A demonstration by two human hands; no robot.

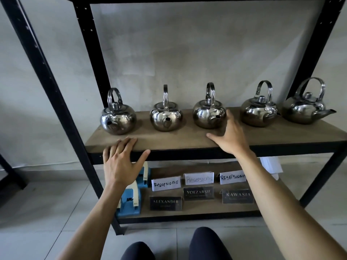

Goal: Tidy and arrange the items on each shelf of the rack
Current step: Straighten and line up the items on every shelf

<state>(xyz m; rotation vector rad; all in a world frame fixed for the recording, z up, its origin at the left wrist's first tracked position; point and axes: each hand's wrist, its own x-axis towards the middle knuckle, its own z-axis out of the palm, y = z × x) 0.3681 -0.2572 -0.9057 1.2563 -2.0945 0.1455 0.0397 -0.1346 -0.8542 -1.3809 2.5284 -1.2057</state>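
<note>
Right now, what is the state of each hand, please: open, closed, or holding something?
Left hand: open, fingers straight, resting on the front edge of the upper shelf, holding nothing.
Right hand: open, flat above the shelf beside the middle kettle, holding nothing.

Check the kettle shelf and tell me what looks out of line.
The rightmost kettle breaks the pattern: its spout points sideways to the right, while the other four kettles aim theirs roughly forward. It also sits close against the fourth kettle, whereas the first three are spaced wider. Both hands are open, the right hand beside the middle kettle.
</note>
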